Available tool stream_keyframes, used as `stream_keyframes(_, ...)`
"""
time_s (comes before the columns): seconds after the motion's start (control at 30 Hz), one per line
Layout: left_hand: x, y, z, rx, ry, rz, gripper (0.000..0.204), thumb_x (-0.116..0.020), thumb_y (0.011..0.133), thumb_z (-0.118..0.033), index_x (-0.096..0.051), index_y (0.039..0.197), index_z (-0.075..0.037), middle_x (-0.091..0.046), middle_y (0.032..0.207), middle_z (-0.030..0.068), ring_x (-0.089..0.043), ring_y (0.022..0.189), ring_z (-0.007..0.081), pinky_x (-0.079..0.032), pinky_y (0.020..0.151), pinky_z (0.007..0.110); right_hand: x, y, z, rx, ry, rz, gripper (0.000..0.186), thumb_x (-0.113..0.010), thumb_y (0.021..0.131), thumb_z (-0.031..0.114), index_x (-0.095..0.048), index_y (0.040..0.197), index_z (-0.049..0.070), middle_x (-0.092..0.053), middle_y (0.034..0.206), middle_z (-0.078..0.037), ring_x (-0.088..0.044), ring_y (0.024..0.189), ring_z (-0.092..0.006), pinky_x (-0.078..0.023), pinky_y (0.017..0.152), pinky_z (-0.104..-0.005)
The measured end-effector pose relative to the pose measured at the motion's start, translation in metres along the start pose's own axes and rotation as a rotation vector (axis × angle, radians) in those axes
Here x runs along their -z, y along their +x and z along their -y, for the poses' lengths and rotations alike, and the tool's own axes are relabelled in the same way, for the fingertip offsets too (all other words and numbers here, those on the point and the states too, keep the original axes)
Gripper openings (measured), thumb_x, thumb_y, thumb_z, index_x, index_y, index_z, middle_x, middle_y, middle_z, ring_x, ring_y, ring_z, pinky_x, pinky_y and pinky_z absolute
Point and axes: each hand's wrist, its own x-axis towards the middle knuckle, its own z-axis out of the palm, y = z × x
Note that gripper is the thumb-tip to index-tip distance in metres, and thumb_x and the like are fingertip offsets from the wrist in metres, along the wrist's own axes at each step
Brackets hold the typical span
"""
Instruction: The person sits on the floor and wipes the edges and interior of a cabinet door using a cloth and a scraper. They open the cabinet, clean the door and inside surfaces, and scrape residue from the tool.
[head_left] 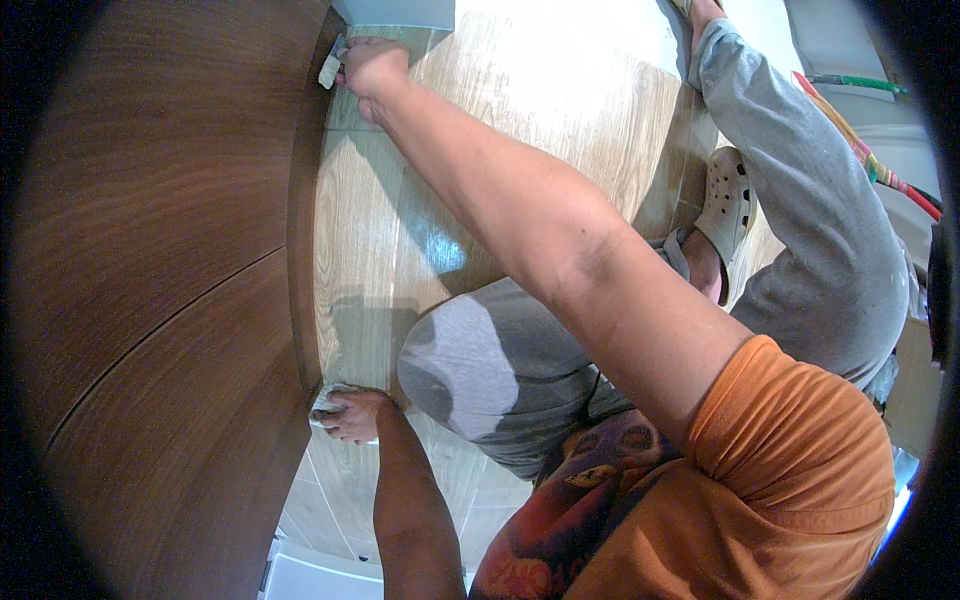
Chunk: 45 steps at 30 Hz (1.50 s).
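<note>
1. Dark wooden panel (180,210) curves along the left, its base edge meeting wood-look floor (355,200).
2. Left hand (355,415) spreads over a pale pad (324,402) at that edge; whether its grip closes, I cannot tell.
3. Right hand (375,68) holds a small white piece (328,74) in a narrow grip beside the panel; light, even contact seems best.
4. Between the hands, floor gives sliding room; knee (460,360) and clog (733,205) bound it rightward.

Red lettering (543,574), on an orange shirt (800,450), too unclear to read
</note>
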Motion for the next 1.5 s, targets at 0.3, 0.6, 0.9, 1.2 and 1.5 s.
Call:
stream_keyframes(0.3,-0.007,0.007,0.003,0.004,0.008,0.025,0.072,-0.035,0.099,-0.061,-0.044,0.150,-0.011,-0.050,0.142,0.0192,-0.056,0.125,0.0364,-0.046,0.098,0.056,-0.008,0.000,-0.001,-0.125,0.670,-0.067,0.034,-0.056,0.102,0.004,-0.058,0.134,-0.004,-0.066,0.112,-0.011,-0.062,0.090,-0.0196,-0.055,0.077,-0.0313)
stream_keyframes(0.6,0.001,0.001,0.000,0.003,-0.016,0.039,0.073,-0.034,0.099,-0.062,-0.044,0.149,-0.010,-0.049,0.143,0.0198,-0.055,0.125,0.0379,-0.045,0.099,0.056,0.026,-0.048,0.057,-0.289,0.758,-0.053,0.034,-0.058,0.100,0.007,-0.061,0.133,-0.003,-0.068,0.104,-0.012,-0.062,0.082,-0.0191,-0.054,0.072,-0.0334)
stream_keyframes(0.9,-0.001,0.000,0.008,-0.043,-0.055,0.004,0.073,-0.035,0.100,-0.061,-0.043,0.151,-0.010,-0.049,0.142,0.0205,-0.055,0.125,0.0390,-0.044,0.100,0.058,0.059,-0.037,0.055,-0.158,0.041,0.088,0.023,-0.070,0.091,0.016,-0.074,0.105,-0.001,-0.073,0.091,-0.011,-0.066,0.076,-0.0202,-0.053,0.069,-0.0356)
stream_keyframes(1.2,0.000,0.003,0.010,-0.021,-0.055,0.046,0.071,-0.036,0.100,-0.061,-0.041,0.154,-0.014,-0.049,0.142,0.0206,-0.054,0.126,0.0393,-0.044,0.100,0.058,0.080,0.013,0.079,0.261,-1.330,0.381,0.021,-0.074,0.082,0.020,-0.079,0.096,0.005,-0.073,0.109,-0.024,-0.073,0.102,-0.0329,-0.058,0.088,-0.0409)
stream_keyframes(1.5,-0.008,0.004,0.012,-0.045,-0.057,-0.008,0.077,-0.036,0.099,-0.065,-0.043,0.152,-0.011,-0.048,0.144,0.0195,-0.054,0.127,0.0378,-0.044,0.100,0.058,0.084,0.002,0.096,0.558,-1.585,0.384,0.021,-0.083,0.069,0.018,-0.080,0.088,0.007,-0.076,0.100,-0.018,-0.074,0.096,-0.0314,-0.059,0.085,-0.0383)
